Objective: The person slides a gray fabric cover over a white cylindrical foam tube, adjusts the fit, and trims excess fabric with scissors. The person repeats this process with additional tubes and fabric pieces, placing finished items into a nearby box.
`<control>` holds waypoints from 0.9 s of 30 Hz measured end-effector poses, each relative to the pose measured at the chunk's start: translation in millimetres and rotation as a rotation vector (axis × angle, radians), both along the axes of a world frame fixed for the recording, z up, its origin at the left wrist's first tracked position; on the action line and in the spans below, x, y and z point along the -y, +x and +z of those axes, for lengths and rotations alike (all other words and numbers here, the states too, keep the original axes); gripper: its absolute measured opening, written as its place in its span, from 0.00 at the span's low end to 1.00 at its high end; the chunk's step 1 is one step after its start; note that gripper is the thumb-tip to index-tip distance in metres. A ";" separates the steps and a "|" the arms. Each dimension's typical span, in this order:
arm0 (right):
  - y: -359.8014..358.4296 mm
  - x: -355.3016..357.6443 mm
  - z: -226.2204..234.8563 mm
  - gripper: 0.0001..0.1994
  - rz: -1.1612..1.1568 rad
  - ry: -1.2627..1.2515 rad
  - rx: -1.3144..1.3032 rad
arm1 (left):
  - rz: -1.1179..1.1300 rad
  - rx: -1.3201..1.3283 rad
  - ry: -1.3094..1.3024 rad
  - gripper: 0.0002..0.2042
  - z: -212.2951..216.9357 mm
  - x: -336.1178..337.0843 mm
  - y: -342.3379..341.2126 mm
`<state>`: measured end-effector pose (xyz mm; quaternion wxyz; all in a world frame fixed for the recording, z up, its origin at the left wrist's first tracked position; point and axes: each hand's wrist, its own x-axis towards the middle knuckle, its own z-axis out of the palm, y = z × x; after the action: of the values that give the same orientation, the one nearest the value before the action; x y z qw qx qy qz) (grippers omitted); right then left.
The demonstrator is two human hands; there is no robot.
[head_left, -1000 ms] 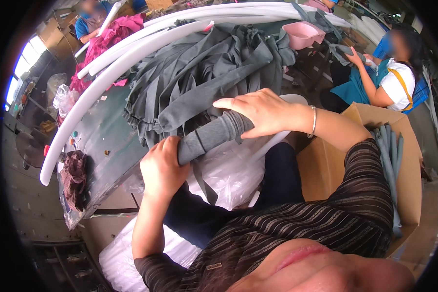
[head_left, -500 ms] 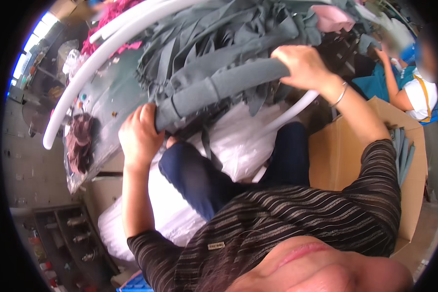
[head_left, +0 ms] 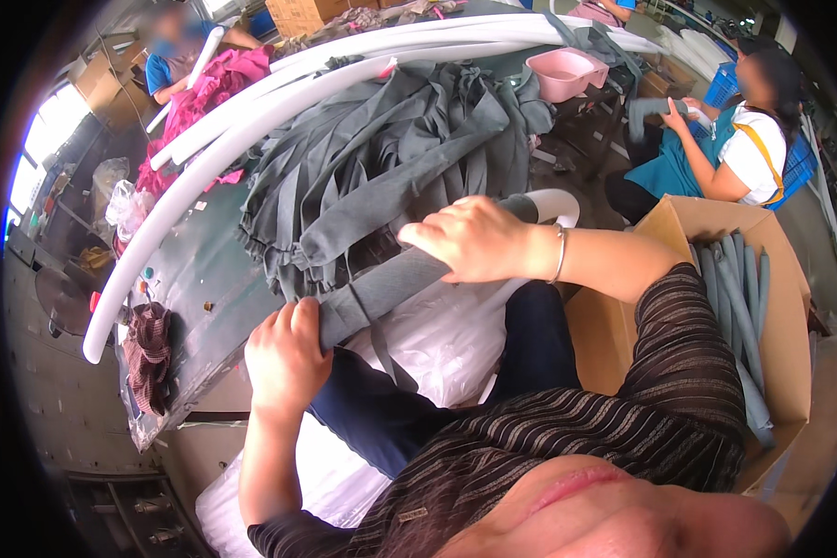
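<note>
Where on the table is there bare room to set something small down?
Left of your left hand, the green tabletop has a mostly bare patch between the front white tube, the grey strips and the checked cloth; a few small bits lie there. Crowded: the middle, under those strips, and the far side, with other white tubes and pink cloth.

Lone head-worn fisheye view: looks steeply down and forward; striped top [head_left: 521, 414], left hand [head_left: 288, 356], right hand [head_left: 474, 240] near; table [head_left: 195, 270] beyond, leftward; co-worker [head_left: 751, 158] far right.
</note>
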<state>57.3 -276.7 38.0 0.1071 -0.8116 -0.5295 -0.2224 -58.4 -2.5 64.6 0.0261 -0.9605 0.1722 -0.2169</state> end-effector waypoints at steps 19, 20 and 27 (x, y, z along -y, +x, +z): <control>19.8 103.5 -20.9 0.24 -0.182 0.184 0.109 | 0.161 0.130 0.008 0.22 -19.0 -66.4 -4.8; 17.1 97.2 -19.9 0.23 -0.187 0.180 0.093 | 0.172 0.094 -0.023 0.22 -21.2 -61.6 -0.8; -9.9 30.8 -3.0 0.26 -0.182 0.000 0.103 | -0.003 -0.085 -0.174 0.21 -8.1 25.6 19.0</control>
<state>47.4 -307.5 34.9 0.0590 -0.8437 -0.4586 -0.2727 -39.4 -28.1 56.5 -0.0652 -0.9672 0.1552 -0.1903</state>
